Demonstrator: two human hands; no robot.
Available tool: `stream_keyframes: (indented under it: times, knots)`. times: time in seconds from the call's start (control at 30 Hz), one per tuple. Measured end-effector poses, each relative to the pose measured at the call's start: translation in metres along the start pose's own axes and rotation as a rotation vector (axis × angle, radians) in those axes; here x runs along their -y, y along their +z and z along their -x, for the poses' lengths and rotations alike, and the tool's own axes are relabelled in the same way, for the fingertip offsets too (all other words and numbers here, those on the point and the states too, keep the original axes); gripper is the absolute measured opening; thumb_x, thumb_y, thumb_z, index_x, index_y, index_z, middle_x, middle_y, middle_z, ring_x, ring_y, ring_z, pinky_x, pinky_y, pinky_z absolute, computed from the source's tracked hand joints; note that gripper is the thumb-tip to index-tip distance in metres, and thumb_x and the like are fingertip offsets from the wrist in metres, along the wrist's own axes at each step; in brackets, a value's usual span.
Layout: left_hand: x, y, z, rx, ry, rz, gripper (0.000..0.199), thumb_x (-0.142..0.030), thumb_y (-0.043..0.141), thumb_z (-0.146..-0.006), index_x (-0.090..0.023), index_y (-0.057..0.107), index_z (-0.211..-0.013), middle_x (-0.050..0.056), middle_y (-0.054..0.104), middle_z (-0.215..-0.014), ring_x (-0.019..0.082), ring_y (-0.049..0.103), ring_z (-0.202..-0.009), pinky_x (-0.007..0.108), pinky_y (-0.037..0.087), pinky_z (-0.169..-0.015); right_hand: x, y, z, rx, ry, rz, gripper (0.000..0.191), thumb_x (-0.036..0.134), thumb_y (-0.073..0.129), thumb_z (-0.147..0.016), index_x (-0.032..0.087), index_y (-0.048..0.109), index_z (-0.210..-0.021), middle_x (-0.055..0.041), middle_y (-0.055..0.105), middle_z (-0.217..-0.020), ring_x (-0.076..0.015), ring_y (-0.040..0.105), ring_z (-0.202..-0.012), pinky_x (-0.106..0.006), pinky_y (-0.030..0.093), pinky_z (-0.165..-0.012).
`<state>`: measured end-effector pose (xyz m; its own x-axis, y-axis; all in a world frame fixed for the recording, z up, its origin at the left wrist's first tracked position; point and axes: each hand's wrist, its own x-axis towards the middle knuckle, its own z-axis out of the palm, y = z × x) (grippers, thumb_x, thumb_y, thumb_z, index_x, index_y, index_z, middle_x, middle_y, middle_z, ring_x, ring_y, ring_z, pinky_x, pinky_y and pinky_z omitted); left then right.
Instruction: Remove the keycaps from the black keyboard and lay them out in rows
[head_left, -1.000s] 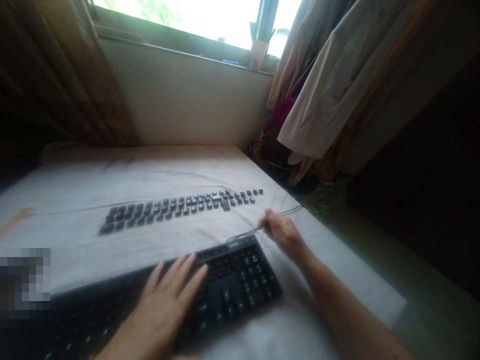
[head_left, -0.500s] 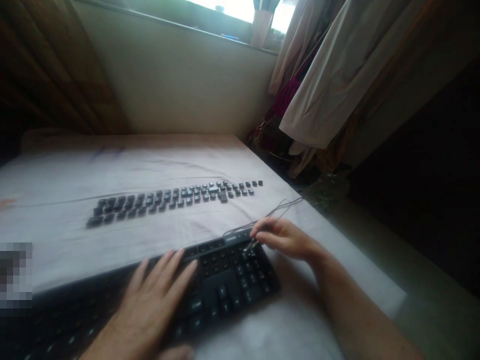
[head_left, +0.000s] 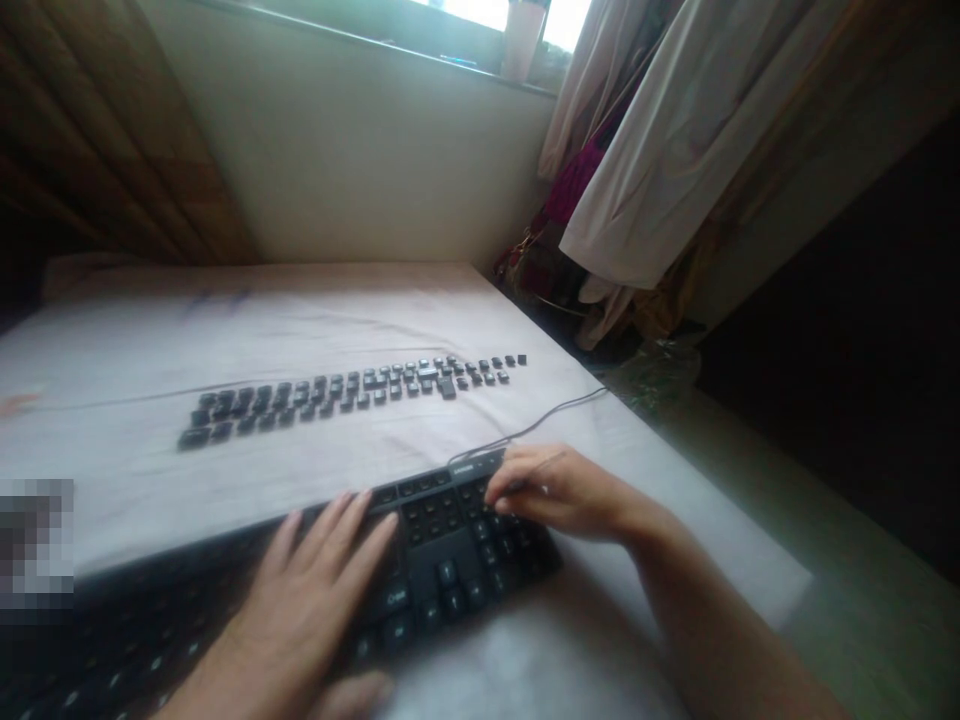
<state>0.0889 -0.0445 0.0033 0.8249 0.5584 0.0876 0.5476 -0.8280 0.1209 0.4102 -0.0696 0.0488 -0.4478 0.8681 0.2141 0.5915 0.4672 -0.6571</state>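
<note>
A black keyboard (head_left: 442, 555) lies slanted across the near side of the cloth-covered surface. Its arrow keys and part of the number pad carry keycaps; the block above the arrows (head_left: 433, 518) looks bare of caps. My left hand (head_left: 315, 580) rests flat on the keyboard's middle, fingers spread. Over the upper part of the number pad, my right hand (head_left: 544, 490) pinches a thin wire-like tool (head_left: 553, 462). One slender end sticks out above the knuckles; the fingers hide its lower end. Blur keeps the tool's exact kind unclear.
Beyond the keyboard, loose black keycaps (head_left: 345, 390) lie in rows on the pale cloth (head_left: 300, 300). A dark cable (head_left: 555, 408) runs from the keyboard over the right edge. Hanging garments (head_left: 645, 190) are at the right, a curtain (head_left: 97, 130) at the left.
My right hand has shifted slightly left and down, closer to the number pad, and the tool has tilted over. My left hand keeps its place on the keyboard.
</note>
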Motion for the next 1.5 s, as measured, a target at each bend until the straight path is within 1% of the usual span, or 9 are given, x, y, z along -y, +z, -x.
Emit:
stream_keyframes:
  times: [0.23, 0.43, 0.6, 0.87, 0.97, 1.13, 1.2, 1.37, 1.5]
  knots:
    - [0.003, -0.001, 0.000, 0.001, 0.033, -0.026, 0.102, -0.039, 0.071, -0.072, -0.029, 0.016, -0.157, 0.011, 0.024, -0.161, 0.040, 0.032, -0.143, 0.057, 0.026, -0.114, -0.001, 0.006, -0.006, -0.028, -0.040, 0.128, 0.009, 0.016, 0.061, -0.091, 0.015, 0.069, -0.087, -0.0065, 0.069, -0.084, -0.0163, 0.066, -0.078, -0.027, 0.054, -0.073]
    - [0.004, -0.004, 0.000, 0.003, 0.037, -0.026, 0.103, -0.043, 0.073, -0.072, -0.028, 0.017, -0.157, 0.011, 0.022, -0.162, 0.042, 0.032, -0.142, 0.058, 0.027, -0.114, -0.002, 0.010, -0.003, -0.030, 0.073, 0.145, 0.010, 0.019, 0.057, -0.093, 0.018, 0.067, -0.092, -0.0036, 0.073, -0.081, -0.0160, 0.069, -0.074, -0.027, 0.053, -0.070]
    - [0.004, -0.003, 0.000, 0.026, 0.024, -0.032, 0.107, -0.043, 0.074, -0.070, -0.030, 0.012, -0.157, 0.011, 0.019, -0.162, 0.041, 0.030, -0.144, 0.058, 0.028, -0.114, -0.003, 0.011, 0.000, -0.075, 0.049, 0.153, 0.014, 0.021, 0.053, -0.095, 0.017, 0.064, -0.089, -0.0048, 0.072, -0.081, -0.0166, 0.069, -0.074, -0.027, 0.053, -0.069]
    - [0.002, -0.005, -0.002, 0.088, -0.017, -0.015, 0.103, -0.044, 0.073, -0.070, -0.027, 0.019, -0.156, 0.012, 0.018, -0.162, 0.039, 0.025, -0.146, 0.059, 0.026, -0.114, -0.005, 0.013, 0.001, -0.100, 0.071, 0.107, 0.018, 0.023, 0.050, -0.096, 0.017, 0.064, -0.088, -0.0042, 0.070, -0.078, -0.0157, 0.066, -0.071, -0.026, 0.051, -0.067]
    - [0.000, -0.008, -0.005, 0.132, -0.046, 0.002, 0.099, -0.043, 0.071, -0.070, -0.028, 0.023, -0.155, 0.012, 0.019, -0.161, 0.039, 0.025, -0.146, 0.062, 0.026, -0.113, -0.007, 0.013, 0.002, -0.127, 0.107, 0.022, 0.022, 0.028, 0.049, -0.097, 0.017, 0.065, -0.087, -0.0046, 0.070, -0.078, -0.0147, 0.066, -0.068, -0.025, 0.052, -0.063]
    - [-0.005, -0.015, -0.009, 0.179, -0.085, 0.022, 0.094, -0.044, 0.070, -0.071, -0.027, 0.028, -0.154, 0.013, 0.019, -0.161, 0.039, 0.021, -0.147, 0.063, 0.022, -0.114, -0.008, 0.010, 0.004, -0.261, 0.162, -0.371, 0.035, 0.045, 0.050, -0.098, 0.015, 0.065, -0.087, -0.0061, 0.070, -0.077, -0.0138, 0.067, -0.062, -0.025, 0.056, -0.058]
    - [-0.007, -0.013, -0.009, 0.186, -0.093, 0.010, 0.094, -0.044, 0.071, -0.071, -0.026, 0.028, -0.154, 0.013, 0.017, -0.162, 0.037, 0.019, -0.148, 0.062, 0.020, -0.115, -0.007, 0.009, 0.004, -0.306, 0.166, -0.427, 0.036, 0.046, 0.052, -0.097, 0.014, 0.065, -0.087, -0.0066, 0.071, -0.076, -0.0136, 0.068, -0.062, -0.025, 0.057, -0.058]
    - [-0.009, -0.004, -0.008, 0.101, -0.111, -0.013, 0.100, -0.047, 0.077, -0.065, -0.026, 0.033, -0.152, 0.015, 0.023, -0.161, 0.041, 0.024, -0.146, 0.064, 0.019, -0.114, 0.002, 0.016, -0.002, -0.364, 0.092, -0.311, 0.029, 0.038, 0.052, -0.098, 0.015, 0.066, -0.088, -0.0056, 0.072, -0.077, -0.0127, 0.067, -0.062, -0.024, 0.056, -0.059]
    - [-0.013, -0.011, -0.016, -0.078, -0.084, 0.040, 0.087, -0.047, 0.076, -0.073, -0.026, 0.039, -0.149, 0.013, 0.042, -0.154, 0.039, 0.040, -0.139, 0.064, 0.026, -0.113, 0.019, 0.027, -0.009, -0.364, -0.041, -0.207, 0.021, 0.029, 0.052, -0.097, 0.016, 0.067, -0.090, -0.0048, 0.071, -0.078, -0.0139, 0.068, -0.067, -0.025, 0.056, -0.062]
